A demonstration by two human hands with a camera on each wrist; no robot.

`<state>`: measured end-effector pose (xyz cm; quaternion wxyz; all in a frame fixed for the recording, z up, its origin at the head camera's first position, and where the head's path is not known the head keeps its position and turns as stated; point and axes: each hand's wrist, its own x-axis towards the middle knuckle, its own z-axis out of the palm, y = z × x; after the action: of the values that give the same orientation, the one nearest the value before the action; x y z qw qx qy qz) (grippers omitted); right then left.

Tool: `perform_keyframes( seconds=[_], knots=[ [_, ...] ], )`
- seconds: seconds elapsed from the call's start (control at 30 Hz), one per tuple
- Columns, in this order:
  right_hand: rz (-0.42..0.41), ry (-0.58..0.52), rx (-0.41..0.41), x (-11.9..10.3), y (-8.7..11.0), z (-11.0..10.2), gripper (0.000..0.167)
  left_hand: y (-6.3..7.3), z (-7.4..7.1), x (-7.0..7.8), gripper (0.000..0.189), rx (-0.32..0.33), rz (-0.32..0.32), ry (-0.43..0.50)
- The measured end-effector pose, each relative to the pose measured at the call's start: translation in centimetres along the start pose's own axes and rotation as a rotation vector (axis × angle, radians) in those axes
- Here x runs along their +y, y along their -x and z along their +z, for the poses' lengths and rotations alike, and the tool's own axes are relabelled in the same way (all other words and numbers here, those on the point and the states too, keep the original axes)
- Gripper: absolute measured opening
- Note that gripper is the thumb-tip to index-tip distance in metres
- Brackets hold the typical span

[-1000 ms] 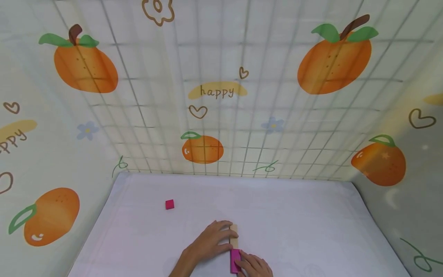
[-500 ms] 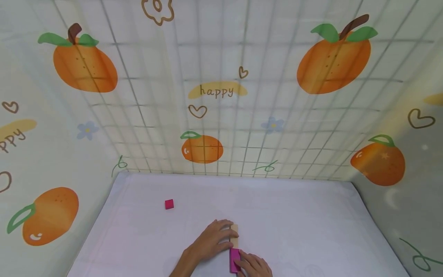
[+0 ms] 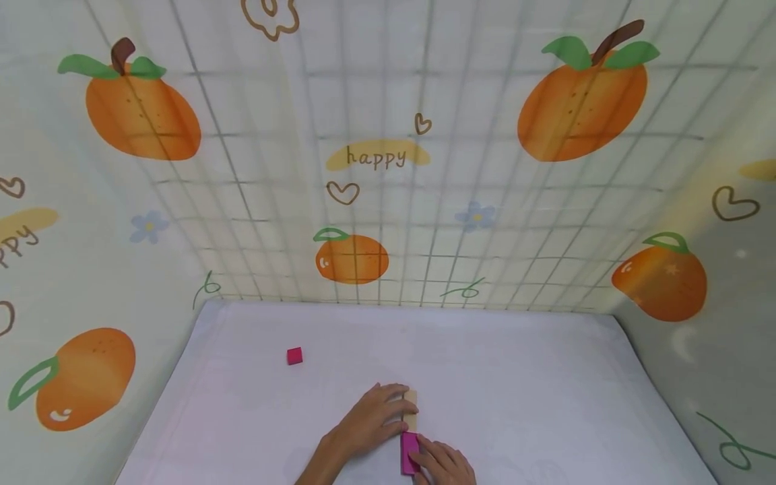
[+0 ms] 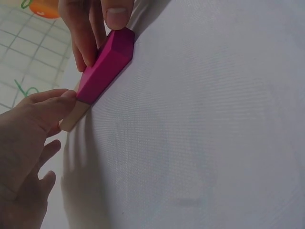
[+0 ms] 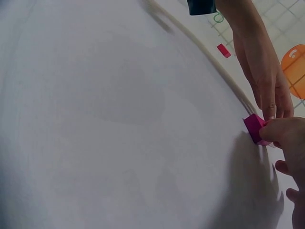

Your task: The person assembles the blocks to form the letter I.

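A pale wooden block [image 3: 410, 422] lies lengthwise on the white tabletop, its near end meeting a longer-looking magenta block [image 3: 408, 444]. From the left, my left hand [image 3: 371, 419] grips the wooden block, fingers over it and covering parts of it. My right hand [image 3: 445, 461] pinches the magenta block between thumb and fingers from the near right side. Seen from the left wrist, the magenta block [image 4: 107, 67] has angled faces and sits end to end with the wooden block [image 4: 75, 116]. In the right wrist view, the right hand [image 5: 288, 138] hides part of the magenta block [image 5: 254, 128].
A small pink-red cube [image 3: 294, 356] sits farther back, left of both hands. The white tabletop [image 3: 527, 397] is bordered by a curtain [image 3: 388, 209] printed with oranges and a grid, at the back and both sides. A dark sleeve [image 5: 202, 6] shows on the left arm.
The head view has shifted very slightly. Both hands keep their hold on the two blocks, which stay end to end in nearly the same place.
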<state>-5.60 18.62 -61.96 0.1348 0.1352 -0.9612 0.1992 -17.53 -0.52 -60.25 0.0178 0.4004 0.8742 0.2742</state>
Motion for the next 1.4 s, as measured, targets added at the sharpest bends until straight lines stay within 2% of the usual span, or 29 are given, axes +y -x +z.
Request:
perform_keyframes(
  seconds=[0.23, 0.47, 0.63, 0.73, 0.83, 0.93, 1.17, 1.3, 1.4],
  knots=[
    [-0.081, 0.018, 0.065, 0.5, -0.1, 0.6, 0.031, 0.2, 0.3, -0.1, 0.031, -0.002, -0.014, -0.002],
    [-0.085, 0.019, 0.129, 0.4, -0.3, 0.7, 0.031, 0.1, 0.4, -0.4, 0.032, -0.006, -0.013, -0.036],
    [-0.078, 0.022, 0.144, 0.3, -0.2, 0.8, 0.031, 0.8, 0.0, -0.6, 0.033, 0.019, 0.008, -0.047],
    [-0.06, 0.026, 0.12, 0.2, -0.2, 0.5, 0.029, 1.1, -0.6, -1.2, 0.033, 0.036, -0.022, -0.051],
    [-0.035, 0.024, 0.074, 0.0, -0.2, 0.2, 0.027, 1.4, -1.6, -2.2, 0.03, 0.057, -0.09, -0.06],
    [-0.028, 0.025, 0.058, -0.1, -0.1, 0.2, 0.027, 1.6, -2.7, -3.7, 0.028, 0.11, -0.131, -0.1],
    [-0.057, 0.014, 0.168, 0.0, -0.1, 0.7, 0.031, 2.9, -5.9, -7.3, 0.036, 0.322, -0.246, -0.259],
    [-0.052, 0.011, 0.162, 0.0, -0.1, 0.6, 0.031, 4.2, -7.5, -9.8, 0.038, 0.439, -0.348, -0.283],
    [-0.043, 0.016, 0.131, -0.1, -0.2, 0.4, 0.03, 5.1, -8.5, -11.3, 0.038, 0.466, -0.439, -0.264]
  ],
)
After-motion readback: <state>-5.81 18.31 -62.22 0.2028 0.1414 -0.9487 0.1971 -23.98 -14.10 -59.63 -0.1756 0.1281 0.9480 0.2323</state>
